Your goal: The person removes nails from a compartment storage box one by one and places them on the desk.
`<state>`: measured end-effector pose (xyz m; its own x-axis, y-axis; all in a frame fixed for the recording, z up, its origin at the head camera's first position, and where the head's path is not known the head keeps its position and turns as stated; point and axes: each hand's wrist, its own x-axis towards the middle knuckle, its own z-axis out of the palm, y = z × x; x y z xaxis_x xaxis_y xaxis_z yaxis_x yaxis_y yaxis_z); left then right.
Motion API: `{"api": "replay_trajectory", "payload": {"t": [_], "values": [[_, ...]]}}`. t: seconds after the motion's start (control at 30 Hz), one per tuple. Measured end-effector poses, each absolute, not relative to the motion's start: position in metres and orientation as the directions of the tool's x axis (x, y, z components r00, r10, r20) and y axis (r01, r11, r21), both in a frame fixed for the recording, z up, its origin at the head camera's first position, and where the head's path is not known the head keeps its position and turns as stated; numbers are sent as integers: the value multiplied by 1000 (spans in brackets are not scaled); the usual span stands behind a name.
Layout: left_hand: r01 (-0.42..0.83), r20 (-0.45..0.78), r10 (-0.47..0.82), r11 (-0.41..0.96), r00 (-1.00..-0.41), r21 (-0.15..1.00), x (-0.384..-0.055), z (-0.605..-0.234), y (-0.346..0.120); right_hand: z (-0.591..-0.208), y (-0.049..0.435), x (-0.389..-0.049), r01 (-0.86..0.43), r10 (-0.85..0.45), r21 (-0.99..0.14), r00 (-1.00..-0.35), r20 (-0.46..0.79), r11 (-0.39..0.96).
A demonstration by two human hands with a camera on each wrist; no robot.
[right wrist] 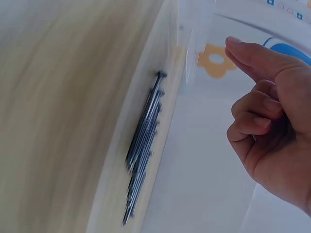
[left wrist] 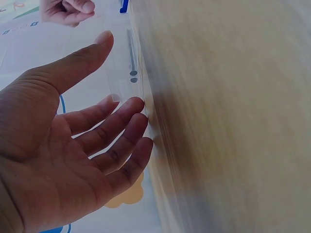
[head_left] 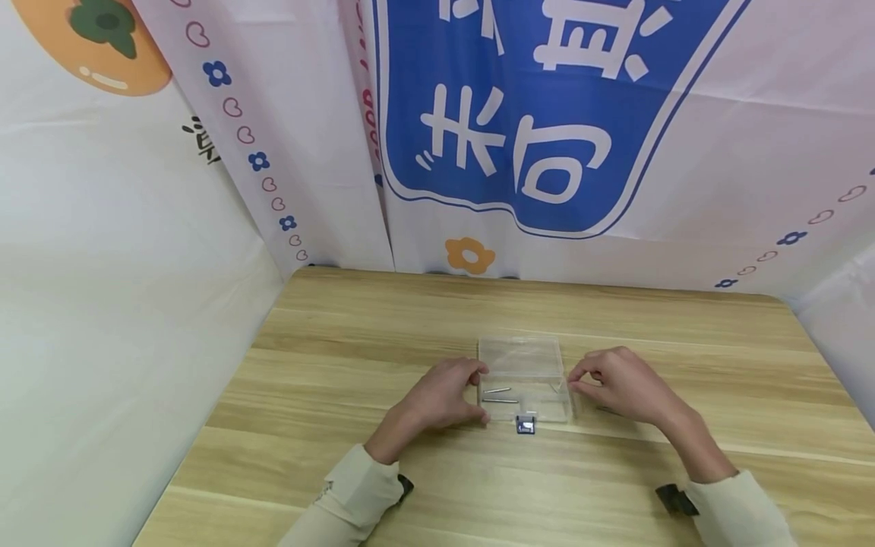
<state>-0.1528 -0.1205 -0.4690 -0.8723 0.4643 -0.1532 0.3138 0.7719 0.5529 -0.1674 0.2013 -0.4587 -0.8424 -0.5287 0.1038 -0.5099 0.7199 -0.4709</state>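
A clear plastic box (head_left: 543, 412) lies on the table with its lid (head_left: 521, 357) folded back. Two nails (head_left: 500, 400) lie in its left part; their heads show in the left wrist view, where I see the nails (left wrist: 131, 53) through the wall. My left hand (head_left: 447, 395) rests at the box's left side, thumb at the front corner, fingers loosely bent and spread. Beside the right wall is my right hand (head_left: 625, 386), thumb and index finger together, other fingers curled. Whether it pinches anything cannot be made out. Several loose nails (right wrist: 143, 133) lie near it.
A blue clasp-like piece (head_left: 525, 424) sits at the box's front edge. The wooden table (head_left: 342, 349) spreads around the box. Printed cloth (head_left: 307, 91) hangs behind the table and at its sides.
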Motion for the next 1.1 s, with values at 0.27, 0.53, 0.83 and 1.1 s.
{"api": "replay_trajectory", "payload": {"t": [0.27, 0.53, 0.83, 1.1], "values": [[309, -155, 460, 774, -875, 553, -154, -470, -121, -461, 168, -168, -600, -630, -465, -769, 111, 651], [309, -159, 460, 776, -874, 549, -156, -470, -120, -465, 141, -168, -676, -707, -443, -696, 123, 589], [322, -155, 471, 774, -869, 546, -156, -471, -120, -473, 123, -171, -679, -736, -492, -669, 109, 545], [333, -149, 476, 775, -867, 538, -155, -471, -120, -473, 118, -172, -620, -722, -539, -691, 32, 570]]}}
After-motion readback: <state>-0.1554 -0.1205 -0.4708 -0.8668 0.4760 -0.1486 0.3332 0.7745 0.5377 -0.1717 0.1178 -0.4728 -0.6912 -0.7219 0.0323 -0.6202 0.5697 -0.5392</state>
